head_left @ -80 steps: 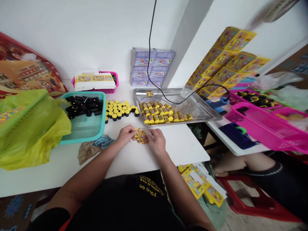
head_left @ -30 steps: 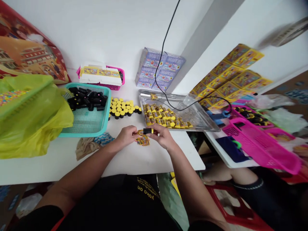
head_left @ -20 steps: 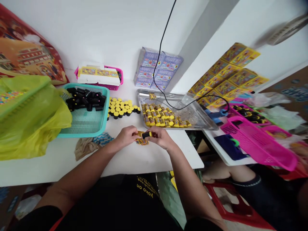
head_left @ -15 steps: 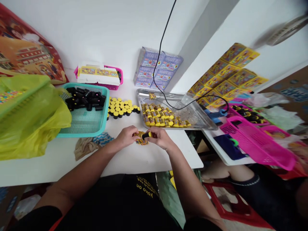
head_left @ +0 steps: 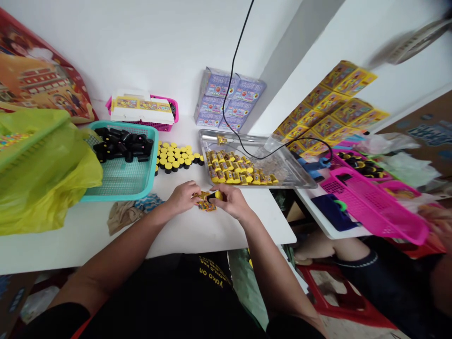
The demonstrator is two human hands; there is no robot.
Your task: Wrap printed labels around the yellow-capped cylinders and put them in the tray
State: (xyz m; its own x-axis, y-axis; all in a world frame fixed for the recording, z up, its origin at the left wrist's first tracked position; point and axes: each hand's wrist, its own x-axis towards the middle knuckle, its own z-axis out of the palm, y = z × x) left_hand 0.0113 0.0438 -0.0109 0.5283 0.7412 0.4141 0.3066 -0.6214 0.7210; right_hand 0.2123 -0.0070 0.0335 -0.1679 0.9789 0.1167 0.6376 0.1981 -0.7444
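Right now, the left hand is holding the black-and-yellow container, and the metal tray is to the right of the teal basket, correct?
Not quite: the right hand is holding the black-and-yellow container, as the head view shows. The metal tray is indeed to the right of the teal basket.

L hand (head_left: 184,197) pinched printed yel label (head_left: 200,196), R hand (head_left: 230,201) held blk cylinder w/ yel end (head_left: 213,196) tilted next to it. Beyond, metal tray (head_left: 294,165) held wrapped yel cylinders (head_left: 229,166); yel-topped blk cylinders (head_left: 176,156) stood btwn it & teal basket (head_left: 130,178) w/ loose blk tubes (head_left: 122,147). Purple boxes (head_left: 235,104) stood by wall (head_left: 141,47).
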